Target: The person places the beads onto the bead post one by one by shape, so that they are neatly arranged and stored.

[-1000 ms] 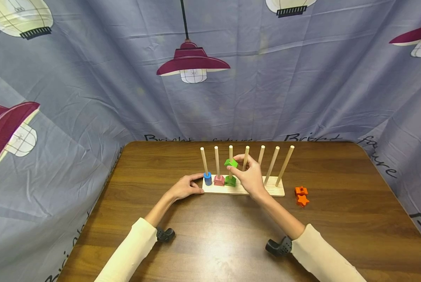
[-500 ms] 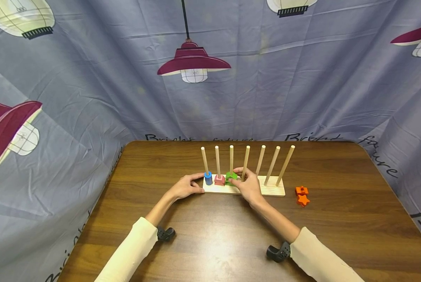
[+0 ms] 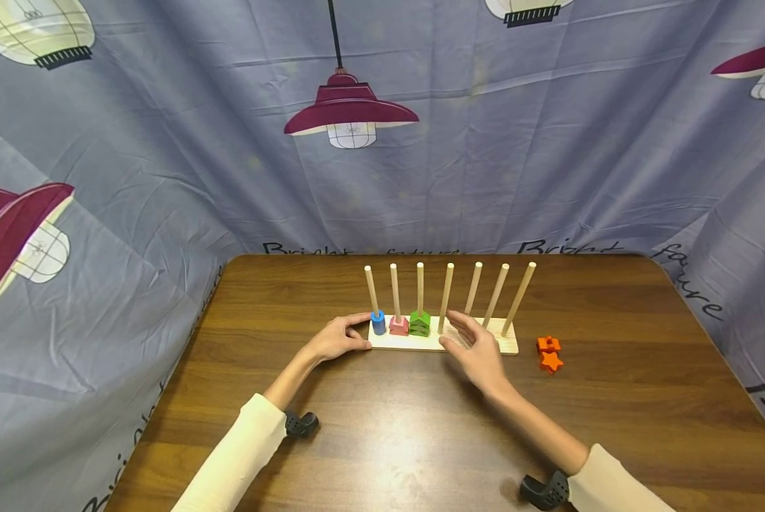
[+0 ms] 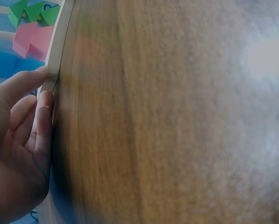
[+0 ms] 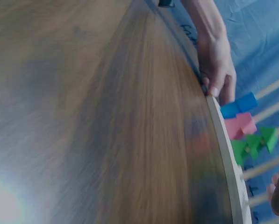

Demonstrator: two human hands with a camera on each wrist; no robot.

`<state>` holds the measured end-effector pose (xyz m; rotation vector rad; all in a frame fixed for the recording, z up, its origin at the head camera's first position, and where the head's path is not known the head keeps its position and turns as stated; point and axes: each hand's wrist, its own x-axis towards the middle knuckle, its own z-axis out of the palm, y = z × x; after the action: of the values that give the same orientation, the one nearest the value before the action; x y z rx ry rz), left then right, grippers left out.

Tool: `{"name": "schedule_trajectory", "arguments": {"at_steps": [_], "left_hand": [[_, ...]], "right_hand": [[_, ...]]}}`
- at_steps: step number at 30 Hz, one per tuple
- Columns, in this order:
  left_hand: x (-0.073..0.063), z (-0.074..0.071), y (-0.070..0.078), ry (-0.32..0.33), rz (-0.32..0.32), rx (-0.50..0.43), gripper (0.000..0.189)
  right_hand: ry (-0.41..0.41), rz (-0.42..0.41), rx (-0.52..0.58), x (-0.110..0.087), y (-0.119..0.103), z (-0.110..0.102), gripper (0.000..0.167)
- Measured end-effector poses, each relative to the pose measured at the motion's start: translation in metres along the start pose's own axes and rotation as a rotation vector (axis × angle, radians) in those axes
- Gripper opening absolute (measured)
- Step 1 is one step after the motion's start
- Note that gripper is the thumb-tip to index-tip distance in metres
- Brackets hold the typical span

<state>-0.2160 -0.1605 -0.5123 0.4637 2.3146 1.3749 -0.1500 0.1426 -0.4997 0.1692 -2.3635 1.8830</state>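
Observation:
A pale wooden peg board (image 3: 414, 343) with several upright pegs stands on the table. My left hand (image 3: 334, 341) holds its left end, thumb at the front corner and index finger at the back; the left wrist view shows the thumb pressed on the edge. On the first peg sit blue cylinders (image 3: 379, 324), on the second pink blocks (image 3: 399, 326), on the third stacked green chevron-shaped blocks (image 3: 419, 325). My right hand (image 3: 480, 355) hovers over the board right of the green stack, thumb and fingers apart with nothing between them, close to the fourth peg (image 3: 446, 299).
An orange star-shaped block (image 3: 552, 362) and another orange block (image 3: 549, 344) lie on the brown wooden table (image 3: 382, 441) right of the board. Behind the table hangs a grey-blue curtain (image 3: 472, 178) printed with lamps. The pegs toward the right end hold no blocks.
My right hand lowered a green block down the third peg onto the one below, let go, and moved right, fingers spread. The left hand stayed at the board's end.

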Motion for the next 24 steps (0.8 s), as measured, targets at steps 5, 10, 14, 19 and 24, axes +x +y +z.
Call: {"name": "schedule_trajectory", "arguments": {"at_steps": [5, 10, 14, 19, 24], "left_hand": [[0.002, 0.001, -0.001, -0.001, 0.012, 0.003, 0.067], [0.001, 0.001, -0.001, -0.008, 0.015, -0.005, 0.068], [-0.002, 0.000, 0.000, -0.007, 0.013, -0.005, 0.068], [-0.003, -0.001, 0.000, -0.004, 0.008, -0.001, 0.068], [-0.002, -0.001, 0.001, -0.002, 0.010, 0.006, 0.068]], "right_hand": [[0.077, -0.068, -0.013, -0.017, 0.002, -0.037, 0.036], [0.203, -0.093, -0.133, -0.038, 0.011, -0.083, 0.029], [0.315, -0.015, -0.344, -0.054, 0.025, -0.120, 0.025], [0.281, 0.149, -0.560, -0.067, 0.037, -0.153, 0.035], [0.149, 0.237, -0.610, -0.065, 0.042, -0.162, 0.048]]}}
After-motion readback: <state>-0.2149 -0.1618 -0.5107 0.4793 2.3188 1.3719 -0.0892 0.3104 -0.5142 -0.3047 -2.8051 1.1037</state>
